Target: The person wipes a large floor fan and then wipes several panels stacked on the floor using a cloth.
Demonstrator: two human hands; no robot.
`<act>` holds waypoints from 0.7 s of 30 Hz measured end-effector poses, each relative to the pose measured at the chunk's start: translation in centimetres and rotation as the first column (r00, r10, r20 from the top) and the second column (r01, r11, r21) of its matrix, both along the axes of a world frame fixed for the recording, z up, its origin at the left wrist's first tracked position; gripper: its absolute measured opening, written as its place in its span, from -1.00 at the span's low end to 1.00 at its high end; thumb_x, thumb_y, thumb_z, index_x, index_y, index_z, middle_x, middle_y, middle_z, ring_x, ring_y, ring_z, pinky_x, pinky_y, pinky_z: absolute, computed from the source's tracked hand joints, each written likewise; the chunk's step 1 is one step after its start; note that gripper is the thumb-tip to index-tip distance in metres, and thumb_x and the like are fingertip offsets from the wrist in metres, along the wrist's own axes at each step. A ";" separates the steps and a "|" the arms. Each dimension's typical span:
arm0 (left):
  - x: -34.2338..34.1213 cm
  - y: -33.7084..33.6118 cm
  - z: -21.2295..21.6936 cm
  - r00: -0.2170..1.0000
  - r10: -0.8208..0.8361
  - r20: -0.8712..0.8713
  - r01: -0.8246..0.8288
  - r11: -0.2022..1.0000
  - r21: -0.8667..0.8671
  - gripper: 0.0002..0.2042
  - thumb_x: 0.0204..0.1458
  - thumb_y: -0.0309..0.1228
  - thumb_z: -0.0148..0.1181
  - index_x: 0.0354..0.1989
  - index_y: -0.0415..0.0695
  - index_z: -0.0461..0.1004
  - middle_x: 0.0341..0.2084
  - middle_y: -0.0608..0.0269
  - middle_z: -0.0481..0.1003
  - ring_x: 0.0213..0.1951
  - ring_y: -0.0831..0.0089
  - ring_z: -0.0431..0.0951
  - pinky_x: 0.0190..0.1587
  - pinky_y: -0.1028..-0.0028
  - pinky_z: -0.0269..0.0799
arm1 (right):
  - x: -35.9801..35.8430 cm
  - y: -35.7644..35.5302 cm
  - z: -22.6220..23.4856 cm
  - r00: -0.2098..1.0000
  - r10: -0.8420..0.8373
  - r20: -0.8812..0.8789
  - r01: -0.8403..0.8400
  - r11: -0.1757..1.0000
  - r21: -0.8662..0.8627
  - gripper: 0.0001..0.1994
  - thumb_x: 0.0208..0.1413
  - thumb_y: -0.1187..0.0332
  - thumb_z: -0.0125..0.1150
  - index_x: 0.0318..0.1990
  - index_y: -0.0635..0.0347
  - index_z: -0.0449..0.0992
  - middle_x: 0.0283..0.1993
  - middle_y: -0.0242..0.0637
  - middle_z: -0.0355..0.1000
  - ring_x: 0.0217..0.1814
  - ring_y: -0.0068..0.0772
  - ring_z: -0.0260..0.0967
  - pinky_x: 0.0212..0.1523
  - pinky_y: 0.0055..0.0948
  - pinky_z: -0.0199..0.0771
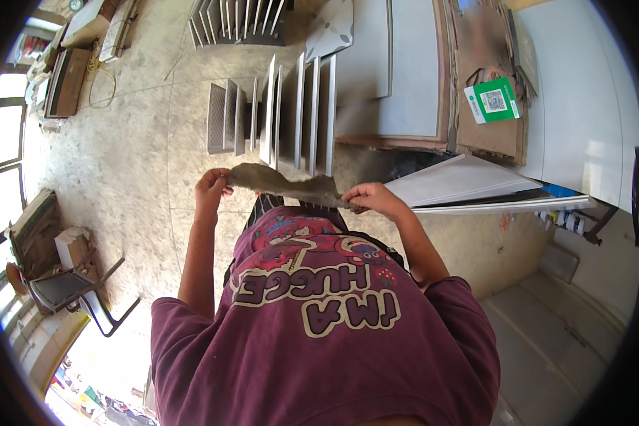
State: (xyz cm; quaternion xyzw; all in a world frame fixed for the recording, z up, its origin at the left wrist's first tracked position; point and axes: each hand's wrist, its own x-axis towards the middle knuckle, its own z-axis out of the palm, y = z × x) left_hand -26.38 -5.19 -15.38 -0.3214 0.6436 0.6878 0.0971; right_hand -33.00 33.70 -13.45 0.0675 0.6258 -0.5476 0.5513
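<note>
A dull grey-brown cloth is stretched between my two hands, held out in front of my body. My left hand pinches its left end, fingers pressed together. At the other end, my right hand grips the cloth's right corner. The cloth sags in the middle and its edge is uneven. Just beyond it stands a row of upright tile samples, pale-edged and spaced apart; I cannot tell whether the cloth touches them.
A second rack of upright tiles stands farther off. Large flat panels are stacked at the right, near a green-and-white code card. Leaning white panels are right of my right hand. A chair stands at the left on the concrete floor.
</note>
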 end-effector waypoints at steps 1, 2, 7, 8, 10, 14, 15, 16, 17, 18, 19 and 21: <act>-0.8 0.2 0.9 0.999 -0.027 -0.047 0.027 1.000 -0.002 -0.81 -0.01 -0.57 -0.10 -0.26 -0.25 0.44 -0.51 0.32 0.45 -0.54 0.63 0.43 -0.46 0.64 0.34 | -0.7 -0.4 0.7 0.999 -0.003 -0.048 0.003 1.000 0.003 -0.79 0.04 0.41 0.08 -0.17 0.29 0.46 -0.34 -0.36 0.45 -0.34 -0.60 0.40 -0.28 -0.60 0.43; -1.5 0.5 1.7 0.994 -0.053 -0.093 0.053 0.999 -0.002 -0.80 -0.01 -0.57 -0.10 -0.26 -0.25 0.44 -0.51 0.32 0.45 -0.53 0.63 0.43 -0.45 0.64 0.34 | -1.2 -0.8 1.2 0.996 -0.011 -0.088 0.010 1.000 -0.014 -0.80 0.05 0.43 0.07 -0.18 0.29 0.46 -0.34 -0.37 0.44 -0.34 -0.61 0.40 -0.28 -0.61 0.42; -4.1 4.1 5.3 0.937 -0.207 -0.281 0.209 0.978 -0.023 -0.82 0.02 -0.57 -0.06 -0.25 -0.23 0.47 -0.41 0.33 0.49 -0.44 0.65 0.42 -0.37 0.63 0.34 | -2.8 -4.0 5.4 0.962 -0.070 -0.266 0.053 0.996 -0.068 -0.82 0.07 0.46 0.03 -0.18 0.25 0.47 -0.36 -0.43 0.43 -0.36 -0.68 0.35 -0.31 -0.64 0.40; -4.3 5.1 6.2 0.925 -0.256 -0.280 0.261 0.965 -0.019 -0.81 0.01 -0.60 -0.06 -0.25 -0.22 0.48 -0.39 0.33 0.49 -0.41 0.65 0.41 -0.35 0.62 0.35 | -2.8 -4.6 6.0 0.945 -0.084 -0.316 0.059 0.994 -0.088 -0.82 0.07 0.46 0.03 -0.18 0.26 0.46 -0.36 -0.43 0.43 -0.36 -0.68 0.35 -0.31 -0.65 0.39; -4.5 7.0 6.9 0.904 -0.335 -0.267 0.335 0.941 -0.048 -0.82 0.00 -0.60 -0.02 -0.25 -0.21 0.48 -0.41 0.35 0.49 -0.41 0.67 0.42 -0.33 0.63 0.34 | -2.9 -6.1 8.1 0.923 -0.085 -0.375 0.057 0.995 -0.085 -0.84 0.07 0.51 0.04 -0.19 0.28 0.45 -0.32 -0.43 0.42 -0.30 -0.68 0.34 -0.25 -0.66 0.37; -4.7 10.8 9.8 0.760 -0.497 -0.420 0.406 0.867 -0.290 -0.81 -0.02 -0.61 0.01 -0.24 -0.16 0.48 -0.49 0.39 0.44 -0.43 0.70 0.40 -0.35 0.67 0.31 | -2.3 -8.3 9.5 0.843 -0.145 -0.518 0.057 0.982 -0.182 -0.86 0.06 0.51 0.05 -0.20 0.28 0.44 -0.29 -0.46 0.40 -0.27 -0.73 0.30 -0.23 -0.69 0.32; -4.5 11.4 10.0 0.780 -0.487 -0.394 0.404 0.871 -0.279 -0.81 -0.06 -0.63 0.04 -0.26 -0.19 0.47 -0.48 0.37 0.42 -0.45 0.69 0.39 -0.37 0.67 0.30 | -2.1 -8.6 9.9 0.819 -0.174 -0.546 0.083 0.979 -0.187 -0.87 0.05 0.51 0.06 -0.23 0.27 0.44 -0.32 -0.47 0.40 -0.31 -0.74 0.29 -0.27 -0.69 0.32; -4.6 11.7 10.5 0.760 -0.519 -0.390 0.408 0.849 -0.334 -0.80 -0.09 -0.63 0.07 -0.26 -0.20 0.46 -0.48 0.35 0.40 -0.46 0.67 0.39 -0.38 0.66 0.31 | -1.8 -9.1 10.7 0.794 -0.202 -0.573 0.108 0.975 -0.193 -0.88 0.04 0.51 0.07 -0.25 0.27 0.45 -0.36 -0.48 0.40 -0.34 -0.75 0.28 -0.30 -0.70 0.31; -4.6 11.8 10.9 0.740 -0.552 -0.383 0.413 0.824 -0.388 -0.79 -0.12 -0.64 0.10 -0.26 -0.21 0.46 -0.48 0.34 0.39 -0.46 0.65 0.40 -0.39 0.66 0.31 | -1.5 -9.4 11.1 0.768 -0.231 -0.598 0.136 0.970 -0.200 -0.89 0.04 0.50 0.09 -0.27 0.26 0.46 -0.40 -0.49 0.39 -0.37 -0.76 0.28 -0.34 -0.70 0.31; -4.6 11.7 11.2 0.725 -0.556 -0.407 0.413 0.823 -0.390 -0.79 -0.15 -0.64 0.12 -0.27 -0.22 0.45 -0.48 0.33 0.38 -0.47 0.63 0.40 -0.39 0.65 0.32 | -1.5 -9.1 11.2 0.770 -0.230 -0.595 0.136 0.970 -0.199 -0.90 0.03 0.51 0.09 -0.27 0.27 0.45 -0.39 -0.47 0.40 -0.38 -0.76 0.27 -0.33 -0.70 0.31; -4.7 11.7 11.5 0.709 -0.560 -0.429 0.412 0.822 -0.392 -0.78 -0.17 -0.64 0.14 -0.28 -0.23 0.45 -0.48 0.32 0.37 -0.47 0.61 0.41 -0.40 0.64 0.32 | -1.5 -9.2 11.4 0.764 -0.257 -0.592 0.153 0.963 -0.221 -0.89 0.03 0.50 0.09 -0.27 0.27 0.44 -0.40 -0.47 0.40 -0.39 -0.76 0.27 -0.33 -0.70 0.31; -4.5 11.7 12.1 0.683 -0.574 -0.452 0.409 0.813 -0.413 -0.77 -0.21 -0.65 0.18 -0.30 -0.24 0.44 -0.48 0.30 0.37 -0.47 0.57 0.42 -0.40 0.62 0.33 | -1.2 -9.3 11.8 0.751 -0.309 -0.583 0.186 0.947 -0.263 -0.89 0.03 0.50 0.10 -0.26 0.27 0.44 -0.41 -0.47 0.40 -0.40 -0.76 0.27 -0.34 -0.70 0.31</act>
